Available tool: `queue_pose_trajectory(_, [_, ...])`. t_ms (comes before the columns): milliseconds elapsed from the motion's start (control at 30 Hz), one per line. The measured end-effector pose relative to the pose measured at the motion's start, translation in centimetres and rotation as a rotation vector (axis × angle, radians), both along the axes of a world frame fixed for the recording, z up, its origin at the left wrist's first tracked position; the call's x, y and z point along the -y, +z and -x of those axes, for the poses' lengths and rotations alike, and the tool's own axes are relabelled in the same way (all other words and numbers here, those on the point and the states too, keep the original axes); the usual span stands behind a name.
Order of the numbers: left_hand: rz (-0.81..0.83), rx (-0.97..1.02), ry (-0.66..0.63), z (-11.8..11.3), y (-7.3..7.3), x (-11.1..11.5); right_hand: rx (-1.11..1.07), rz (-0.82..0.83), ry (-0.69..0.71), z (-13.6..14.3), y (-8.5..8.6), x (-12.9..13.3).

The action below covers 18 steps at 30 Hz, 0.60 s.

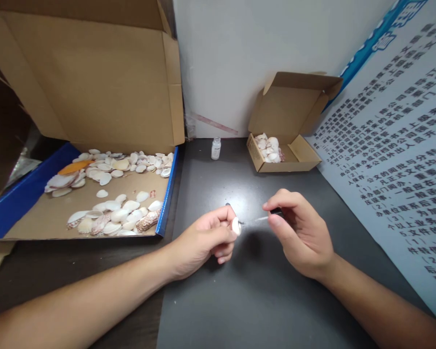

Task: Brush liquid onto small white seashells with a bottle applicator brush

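Pinched between the thumb and fingers of my left hand is a small white seashell, held above the dark mat. My right hand is closed on a brush cap, its black top between thumb and fingertips. A thin pale brush stem points left from it toward the shell, with a gap between them. Farther back on the mat stands a small clear bottle with a label and no cap on it. Something small and dark shows just behind my left fingers; I cannot make out what it is.
At the left, an open blue-edged cardboard box holds many loose shells and an orange one. A smaller open carton with whitish shells sits at the back right. A printed board borders the right side.
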<state>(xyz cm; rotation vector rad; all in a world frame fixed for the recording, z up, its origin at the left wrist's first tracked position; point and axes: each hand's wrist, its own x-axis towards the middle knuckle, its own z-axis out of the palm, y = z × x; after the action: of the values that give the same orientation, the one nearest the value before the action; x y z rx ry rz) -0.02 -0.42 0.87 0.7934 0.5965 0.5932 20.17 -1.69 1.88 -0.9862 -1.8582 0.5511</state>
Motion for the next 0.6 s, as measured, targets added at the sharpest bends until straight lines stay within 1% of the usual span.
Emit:
queue_pose_trajectory(133, [0.001, 0.001, -0.002, 0.0, 0.07, 0.01, -0.017, -0.003, 0.035, 0.08, 0.05, 0.01])
queue_pose_trajectory(233, [0.003, -0.005, -0.001, -0.02, 0.09, 0.01, 0.026, 0.005, -0.015, 0.12, -0.07, -0.07])
queue_pose_trajectory(333, [0.0, -0.011, -0.002, -0.01, 0.07, -0.01, 0.018, -0.005, -0.051, 0.04, -0.03, -0.03])
queue_pose_trajectory(500, [-0.003, 0.0, -0.008, 0.07, -0.01, -0.03, 0.009, -0.009, 0.009, 0.04, 0.11, 0.05])
queue_pose_trajectory(600, [-0.005, 0.0, -0.019, 0.09, -0.07, 0.0, 0.035, -0.005, -0.017, 0.11, 0.0, -0.04])
